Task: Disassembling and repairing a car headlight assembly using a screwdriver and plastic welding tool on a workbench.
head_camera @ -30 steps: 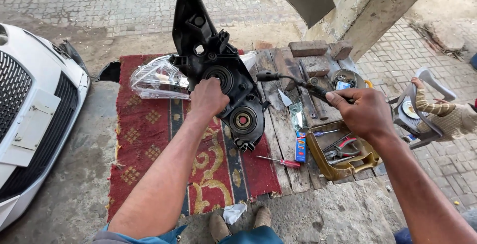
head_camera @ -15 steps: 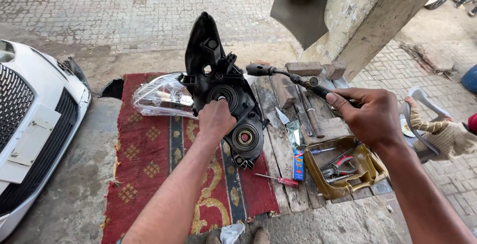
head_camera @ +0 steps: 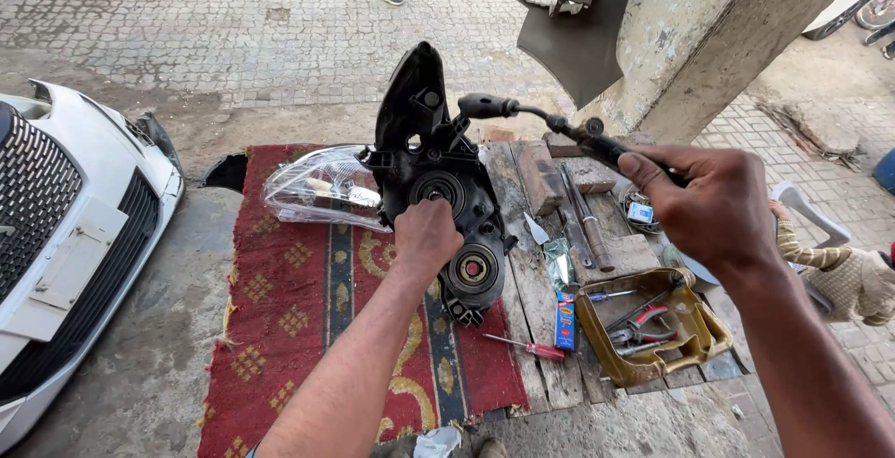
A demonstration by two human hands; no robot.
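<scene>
- the left hand [head_camera: 427, 234], at the frame's centre, has its fingers curled onto the black back housing of a headlight unit [head_camera: 438, 187], which stands upright on a red patterned rug [head_camera: 298, 309].
- the right hand [head_camera: 713, 201], right of centre, is wrapped tight around the handle of a black ratchet tool [head_camera: 522, 113], whose head sits just beside the housing's top.
- lower right of centre, a yellow tray [head_camera: 653, 332] of tools rests on wooden planks [head_camera: 531, 262], with a red screwdriver [head_camera: 522, 346] near it.
- a white car bumper [head_camera: 65, 234] lies at the left edge.
</scene>
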